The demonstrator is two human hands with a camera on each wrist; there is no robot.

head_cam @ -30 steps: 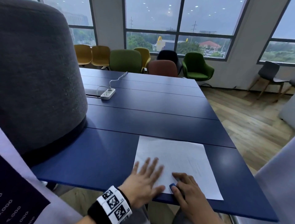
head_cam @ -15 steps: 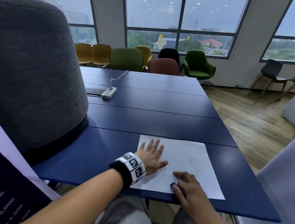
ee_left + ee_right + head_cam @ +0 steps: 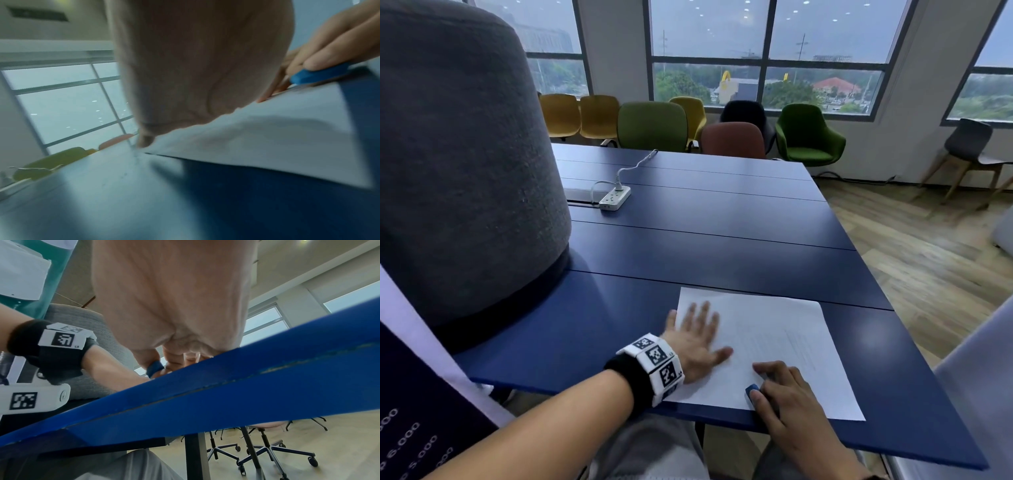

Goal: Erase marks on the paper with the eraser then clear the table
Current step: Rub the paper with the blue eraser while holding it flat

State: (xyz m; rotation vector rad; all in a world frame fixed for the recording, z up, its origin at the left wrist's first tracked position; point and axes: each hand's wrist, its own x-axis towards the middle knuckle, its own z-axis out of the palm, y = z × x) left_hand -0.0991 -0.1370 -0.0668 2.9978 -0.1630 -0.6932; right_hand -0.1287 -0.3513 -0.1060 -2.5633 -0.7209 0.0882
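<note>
A white sheet of paper lies near the front edge of the blue table. My left hand lies flat on the sheet's left part, fingers straight and spread. My right hand grips a small blue eraser at the sheet's near edge, thumb on its side and fingers curled over it. The left wrist view shows the eraser pressed on the paper under those fingers. From below the table edge, the eraser shows between thumb and fingers. Faint lines on the sheet are barely visible.
A large grey upholstered seat back stands against the table's left side. A white power strip with its cable lies on the far left of the table. Coloured chairs line the window wall. Wooden floor lies to the right.
My left hand has slid forward and left across the paper, from the near edge to the sheet's left part. The right hand with the eraser has stayed in place.
</note>
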